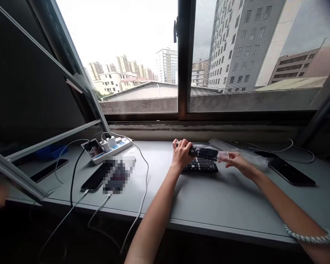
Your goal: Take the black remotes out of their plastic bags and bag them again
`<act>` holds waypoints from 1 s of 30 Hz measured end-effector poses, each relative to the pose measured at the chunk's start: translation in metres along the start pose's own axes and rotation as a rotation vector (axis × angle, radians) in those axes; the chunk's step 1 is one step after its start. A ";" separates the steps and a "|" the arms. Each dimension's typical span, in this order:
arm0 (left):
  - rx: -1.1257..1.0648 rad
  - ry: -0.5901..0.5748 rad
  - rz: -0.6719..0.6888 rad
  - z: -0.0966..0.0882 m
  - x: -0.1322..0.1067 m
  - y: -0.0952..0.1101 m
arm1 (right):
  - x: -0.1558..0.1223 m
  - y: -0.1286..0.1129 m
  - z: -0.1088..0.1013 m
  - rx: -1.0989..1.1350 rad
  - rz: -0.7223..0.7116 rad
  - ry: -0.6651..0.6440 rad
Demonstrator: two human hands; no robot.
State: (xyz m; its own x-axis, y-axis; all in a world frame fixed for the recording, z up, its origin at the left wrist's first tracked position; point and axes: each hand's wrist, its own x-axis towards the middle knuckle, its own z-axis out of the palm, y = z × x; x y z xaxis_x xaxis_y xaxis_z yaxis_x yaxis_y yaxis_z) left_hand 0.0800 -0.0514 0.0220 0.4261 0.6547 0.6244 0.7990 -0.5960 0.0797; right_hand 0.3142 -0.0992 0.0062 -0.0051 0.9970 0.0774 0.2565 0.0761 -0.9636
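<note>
Okay, beaded bracelet (309,234): down on the right forearm (286,205), well clear of the fiddly bit.
White cable (147,168): curves across the desk (222,205) and over its front edge, left of both arms, so probably no snag.
Left phone (90,181): face up with a cord in it, I guess parked where the cord reaches (whatever's beside it is pixelated, no clue).
Second remote (202,167): flat on the desk, buttons up, partly hidden by the sleeved remote (205,152).
Right hand (238,161): thumb and fingers pinching the plastic sleeve's (223,156) end, presumably keeping it stretched out.
Left hand (182,151): fingers curled round the remote's other end, likely to steady it.
Sleeved remote: strung between both hands, buttons showing; can't tell if it touches the one below.
Clear wrapper (244,156): lying behind the right hand.
Power strip (114,149): toward the window (183,73), chargers (106,146) plugged in.
</note>
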 end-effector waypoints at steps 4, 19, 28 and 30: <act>-0.001 -0.028 0.139 0.002 0.002 0.004 | 0.001 -0.004 0.006 -0.030 -0.078 -0.010; 0.048 -0.074 0.133 -0.017 0.008 -0.023 | 0.004 -0.014 0.007 -0.079 -0.299 0.070; 0.006 -0.016 -0.090 -0.015 0.007 -0.040 | 0.004 -0.013 -0.014 0.044 -0.276 0.224; -0.011 -0.006 -0.115 -0.013 0.006 -0.038 | 0.005 -0.011 -0.018 0.114 -0.247 0.304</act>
State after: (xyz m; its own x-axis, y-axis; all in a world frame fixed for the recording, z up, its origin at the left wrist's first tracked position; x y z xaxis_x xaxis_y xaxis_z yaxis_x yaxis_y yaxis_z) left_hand 0.0463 -0.0306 0.0333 0.3342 0.7221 0.6057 0.8384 -0.5214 0.1590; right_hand 0.3287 -0.0951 0.0216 0.2370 0.9002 0.3653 0.1742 0.3305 -0.9276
